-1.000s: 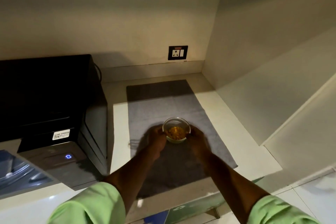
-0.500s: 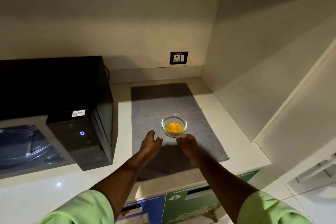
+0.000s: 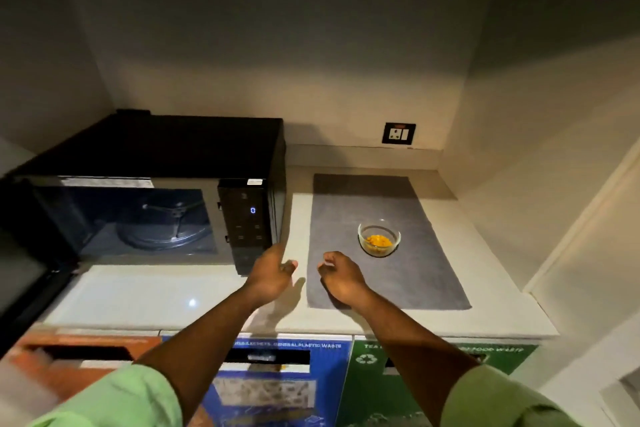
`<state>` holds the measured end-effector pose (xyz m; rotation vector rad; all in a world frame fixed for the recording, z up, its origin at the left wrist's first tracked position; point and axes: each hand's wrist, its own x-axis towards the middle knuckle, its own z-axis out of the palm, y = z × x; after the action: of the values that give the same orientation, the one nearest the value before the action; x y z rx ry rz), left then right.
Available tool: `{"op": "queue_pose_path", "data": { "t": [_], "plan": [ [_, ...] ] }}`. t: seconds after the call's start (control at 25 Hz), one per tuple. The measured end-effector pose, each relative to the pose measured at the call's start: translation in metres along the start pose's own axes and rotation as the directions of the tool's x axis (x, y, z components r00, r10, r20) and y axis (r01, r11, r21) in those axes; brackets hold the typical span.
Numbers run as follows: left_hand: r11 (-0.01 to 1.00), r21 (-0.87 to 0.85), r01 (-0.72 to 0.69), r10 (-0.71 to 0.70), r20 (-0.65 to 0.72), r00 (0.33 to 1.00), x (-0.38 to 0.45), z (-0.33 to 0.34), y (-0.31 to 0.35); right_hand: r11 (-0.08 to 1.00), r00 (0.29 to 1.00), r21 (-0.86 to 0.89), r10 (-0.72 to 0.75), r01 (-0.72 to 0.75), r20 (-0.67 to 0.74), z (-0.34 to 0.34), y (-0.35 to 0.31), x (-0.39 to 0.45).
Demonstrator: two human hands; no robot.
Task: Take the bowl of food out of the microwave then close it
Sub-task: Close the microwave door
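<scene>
glass bowl [image 3: 379, 238] set on mat nr worktop's right edge; both hands [image 3: 270, 276] empty, half-curled; microwave [image 3: 149, 184] door likely light, pushed by its edge

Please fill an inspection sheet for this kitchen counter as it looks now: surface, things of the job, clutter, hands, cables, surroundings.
Surface: pale counter, with a grey mat lying flat on its right part.
Job's things: glass bowl with yellow food stands on the mat, nobody holding it. Microwave sits on the left; its cavity is open, the turntable is bare, the display is lit, and the door is swung out at the far left.
Clutter: nothing seen.
Hands: left hand and right hand both empty above the counter, fingers loosely curled.
Cables: nothing seen.
Surroundings: wall socket behind the mat; orange, blue and green waste bins under the counter.
</scene>
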<state>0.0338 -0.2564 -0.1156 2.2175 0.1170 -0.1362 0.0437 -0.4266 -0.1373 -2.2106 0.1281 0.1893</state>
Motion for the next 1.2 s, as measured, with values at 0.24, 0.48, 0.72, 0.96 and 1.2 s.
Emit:
{"op": "queue_pose_path", "data": {
  "t": [0.24, 0.48, 0.72, 0.96, 1.2],
  "plan": [
    [0.998, 0.064, -0.021, 0.031, -0.165, 0.986, -0.046, -0.087, -0.033, 0.946, 0.948, -0.061, -0.320, 0.319, 0.006, 0.041, -0.077, -0.027],
    [0.986, 0.165, 0.022, 0.047, -0.400, 0.915, -0.080, -0.189, -0.071, 0.738, 0.749, -0.290, -0.656, 0.609, -0.096, 0.061, -0.154, -0.030],
    [0.842, 0.529, 0.105, 0.219, -0.513, 0.830, -0.123, -0.329, -0.121, 0.573, 0.720, -0.616, -0.694, 0.540, -0.013, 0.062, -0.204, -0.004],
    [0.737, 0.598, 0.316, 0.114, -0.570, 0.813, -0.172, -0.445, -0.186, 0.561, 0.790, -0.717, -0.612, 0.415, -0.022, 0.071, -0.200, 0.001],
    [0.861, 0.461, 0.214, 0.023, -0.456, 0.890, -0.211, -0.460, -0.234, 0.579, 0.787, -0.725, -0.611, 0.373, -0.082, 0.071, -0.200, -0.002]
  ]
}}
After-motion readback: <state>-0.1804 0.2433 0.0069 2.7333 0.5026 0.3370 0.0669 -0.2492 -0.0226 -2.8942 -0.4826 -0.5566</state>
